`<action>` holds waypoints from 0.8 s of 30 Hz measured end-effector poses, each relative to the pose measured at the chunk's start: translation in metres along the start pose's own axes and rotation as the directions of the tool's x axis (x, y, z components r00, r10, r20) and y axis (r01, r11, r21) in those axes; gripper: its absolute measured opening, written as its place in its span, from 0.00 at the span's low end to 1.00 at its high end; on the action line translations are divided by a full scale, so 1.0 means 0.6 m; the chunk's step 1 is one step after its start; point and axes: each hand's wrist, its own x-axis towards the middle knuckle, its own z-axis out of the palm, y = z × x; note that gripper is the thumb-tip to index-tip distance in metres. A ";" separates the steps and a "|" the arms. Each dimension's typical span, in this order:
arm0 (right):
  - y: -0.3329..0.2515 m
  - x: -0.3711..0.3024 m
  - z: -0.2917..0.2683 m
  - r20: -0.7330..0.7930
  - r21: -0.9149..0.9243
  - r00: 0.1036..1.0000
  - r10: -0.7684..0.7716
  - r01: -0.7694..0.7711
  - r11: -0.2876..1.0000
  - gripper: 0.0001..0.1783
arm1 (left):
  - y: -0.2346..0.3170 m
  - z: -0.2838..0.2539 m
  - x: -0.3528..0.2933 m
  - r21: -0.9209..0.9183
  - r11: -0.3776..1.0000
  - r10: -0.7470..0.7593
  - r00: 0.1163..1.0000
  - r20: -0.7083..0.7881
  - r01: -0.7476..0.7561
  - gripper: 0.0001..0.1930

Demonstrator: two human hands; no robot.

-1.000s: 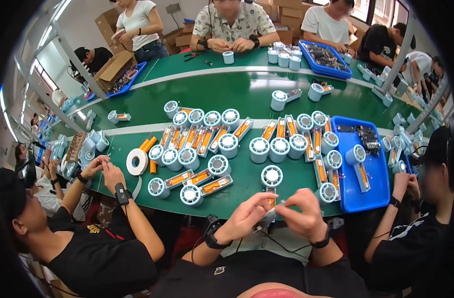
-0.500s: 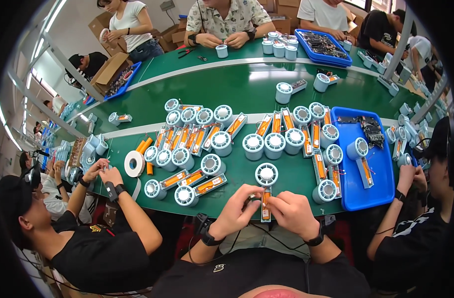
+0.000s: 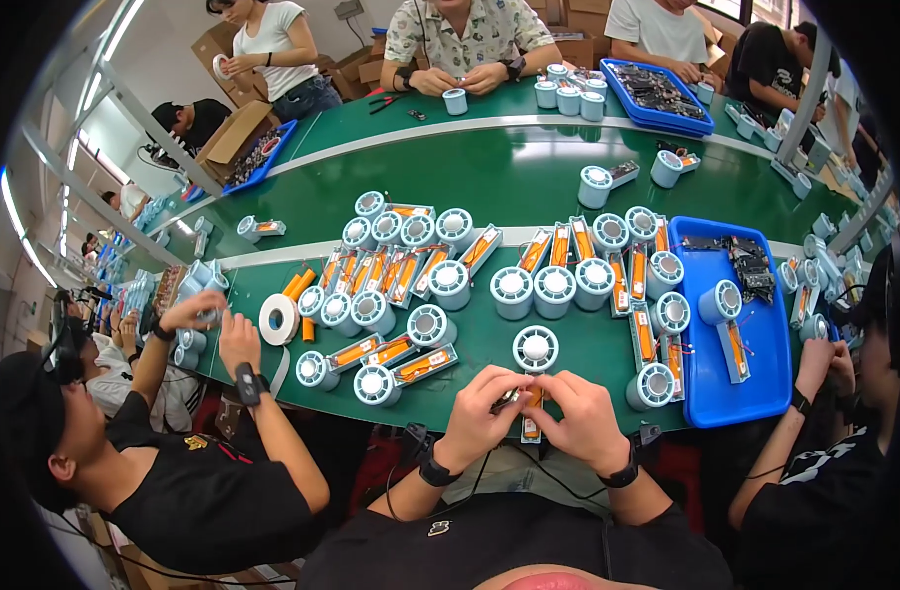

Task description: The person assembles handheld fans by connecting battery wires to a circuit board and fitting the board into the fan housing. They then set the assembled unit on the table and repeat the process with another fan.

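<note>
In front of me lies a light-blue handheld fan body (image 3: 536,348), its round head pointing away and its open handle toward me. An orange battery (image 3: 532,418) sits in the handle, partly covered by my fingers. My left hand (image 3: 481,418) is closed at the handle's left side, pinching a small dark part (image 3: 510,398), perhaps a circuit board. My right hand (image 3: 585,421) is closed too, thumb and fingertips pressed together over the top of the handle, close to the left fingertips. Whatever sits between the right fingertips is too small to make out.
Several similar fan bodies (image 3: 450,285) with orange batteries lie ahead and to both sides. A blue tray (image 3: 735,393) at right holds dark circuit boards (image 3: 750,270) and one fan body. A white tape roll (image 3: 278,320) lies left. Co-workers sit at both sides and across.
My hands have drawn together, the right fingertips moving up the handle to meet the left ones. The whole view has shifted slightly. The left co-worker's hands have moved apart.
</note>
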 end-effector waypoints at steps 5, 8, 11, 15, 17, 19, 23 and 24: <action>-0.006 0.009 0.018 -0.046 -0.035 0.999 0.005 -0.007 0.999 0.12 | -0.009 -0.013 -0.008 -0.049 0.998 -0.031 0.999 -0.034 0.029 0.15; 0.003 0.010 0.020 -0.056 -0.039 0.998 -0.036 0.034 0.999 0.12 | -0.007 -0.007 -0.003 -0.054 0.999 0.004 1.000 -0.006 -0.004 0.15; 0.008 0.005 0.023 -0.072 -0.025 0.995 -0.069 0.067 0.997 0.11 | -0.011 -0.004 -0.008 -0.126 0.987 0.110 0.993 0.039 -0.104 0.15; 0.008 0.008 0.019 -0.066 -0.001 0.996 -0.063 0.063 0.998 0.09 | -0.019 -0.010 -0.020 -0.138 0.987 0.078 0.997 -0.028 -0.081 0.15; 0.010 0.004 0.012 -0.104 0.001 0.994 -0.019 0.019 1.000 0.09 | -0.020 -0.015 -0.021 -0.116 0.992 0.038 0.999 -0.031 -0.041 0.14; 0.016 0.003 0.016 -0.102 0.015 0.995 -0.005 0.007 1.000 0.08 | -0.020 -0.021 -0.023 -0.101 0.995 -0.027 1.000 0.005 0.028 0.13; 0.023 -0.003 0.015 -0.121 0.029 0.992 0.031 -0.028 0.999 0.09 | -0.022 -0.014 -0.012 -0.166 0.986 -0.018 1.000 -0.012 0.016 0.12; 0.021 0.002 0.015 -0.105 0.022 0.994 0.021 -0.019 1.000 0.09 | -0.022 -0.015 -0.009 -0.176 0.984 -0.011 1.000 -0.003 0.010 0.12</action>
